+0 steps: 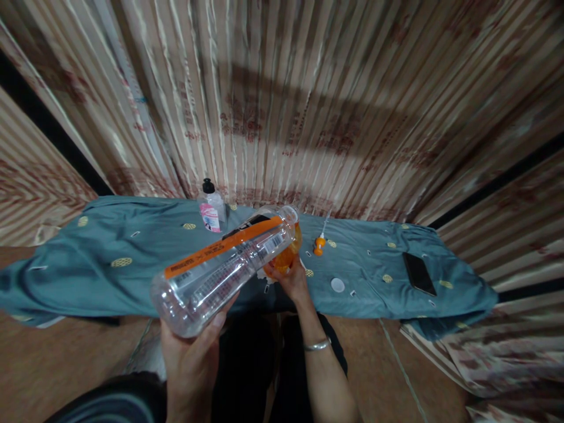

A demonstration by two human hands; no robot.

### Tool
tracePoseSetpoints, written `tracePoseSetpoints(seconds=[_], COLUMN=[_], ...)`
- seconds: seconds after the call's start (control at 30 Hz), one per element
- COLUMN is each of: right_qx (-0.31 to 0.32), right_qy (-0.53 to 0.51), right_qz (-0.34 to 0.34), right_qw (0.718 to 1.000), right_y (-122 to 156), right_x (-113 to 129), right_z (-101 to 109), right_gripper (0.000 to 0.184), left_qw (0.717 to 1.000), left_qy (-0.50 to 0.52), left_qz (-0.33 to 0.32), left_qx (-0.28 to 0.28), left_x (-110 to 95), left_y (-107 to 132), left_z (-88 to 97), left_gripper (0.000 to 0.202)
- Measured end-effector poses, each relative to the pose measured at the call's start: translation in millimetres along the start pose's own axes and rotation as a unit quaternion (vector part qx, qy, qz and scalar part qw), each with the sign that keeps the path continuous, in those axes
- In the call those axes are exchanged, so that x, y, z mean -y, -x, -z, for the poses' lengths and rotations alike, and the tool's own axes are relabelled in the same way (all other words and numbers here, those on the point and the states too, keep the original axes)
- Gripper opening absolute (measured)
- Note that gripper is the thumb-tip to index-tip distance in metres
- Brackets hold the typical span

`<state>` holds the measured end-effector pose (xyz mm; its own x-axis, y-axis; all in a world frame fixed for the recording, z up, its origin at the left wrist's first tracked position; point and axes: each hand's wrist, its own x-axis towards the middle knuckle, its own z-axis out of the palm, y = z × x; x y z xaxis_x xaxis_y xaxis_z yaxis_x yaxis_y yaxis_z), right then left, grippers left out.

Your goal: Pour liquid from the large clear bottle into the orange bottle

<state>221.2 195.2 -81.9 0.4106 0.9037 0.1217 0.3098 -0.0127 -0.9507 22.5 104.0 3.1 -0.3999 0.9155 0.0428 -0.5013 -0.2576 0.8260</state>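
Observation:
My left hand (pixel 190 352) is wrapped round the base of a large clear plastic bottle (pixel 220 267) with an orange label strip. The bottle is tipped nearly flat, its open mouth pointing away to the upper right. That mouth sits over a small orange container (pixel 288 255), which my right hand (pixel 293 281) grips from below, just above the teal cloth (pixel 110 258). A silver bangle (pixel 318 344) is on my right wrist. Whether liquid is flowing, I cannot tell.
A small bottle with a black cap and pink label (pixel 210 207) stands at the cloth's far edge. An orange nozzle cap (pixel 319 244), a white round lid (pixel 338 285) and a black phone (pixel 419 274) lie to the right. Striped curtains hang behind.

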Motion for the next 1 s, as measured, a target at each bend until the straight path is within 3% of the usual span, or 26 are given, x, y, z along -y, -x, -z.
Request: tracePoseSetpoints(seconds=[0.2,0.4,0.6,0.8,1.0], right_qx=[0.01,0.024,0.037,0.025,0.045], right_qy=[0.01,-0.012,-0.042,-0.031,-0.03], right_qz=[0.013,0.033,0.038,0.012,0.013], right_qw=[1.0,0.999,0.998,0.999,0.998], right_y=[0,-1,1,0,-2], right_x=[-3,0,3,-4,-9], right_z=[-1,2,7,5,6], right_gripper=[0.068,0.065,0.069,0.085,0.083], left_qw=[1.0,1.0,1.0,1.0,1.0], left_qy=[-0.003,-0.009,-0.009,-0.009,-0.013], left_qz=[0.013,0.004,0.006,0.001,0.005], left_qx=[-0.015,-0.017,-0.016,-0.024,-0.023], left_x=[-1,-4,-6,-8,-7], left_y=[1,2,4,5,5], left_z=[-0.4,-6.9,-8.9,-11.3,-9.4], left_gripper=[0.091,0.082,0.078,0.084,0.085])
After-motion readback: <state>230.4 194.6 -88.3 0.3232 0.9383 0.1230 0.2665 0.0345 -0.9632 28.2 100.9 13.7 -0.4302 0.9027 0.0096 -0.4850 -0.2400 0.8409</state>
